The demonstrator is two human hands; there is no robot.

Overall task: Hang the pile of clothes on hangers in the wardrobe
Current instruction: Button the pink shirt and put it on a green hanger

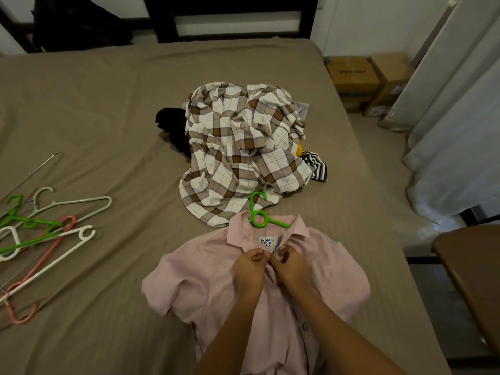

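We see the pink shirt (205, 280) lying front up on the bed (94, 104), near its close edge. A green hanger (258, 212) sits inside the collar, its hook lying against the hem of the plaid shirt (238, 147) that tops the pile of clothes (313, 163) at mid-bed. Just below the collar label the left grip (250, 269) is curled and pinches one front edge of the pink shirt. The right grip (290, 266) pinches the facing edge, and the two nearly touch. Loose hangers (40, 226) lie well apart on the bed's left side.
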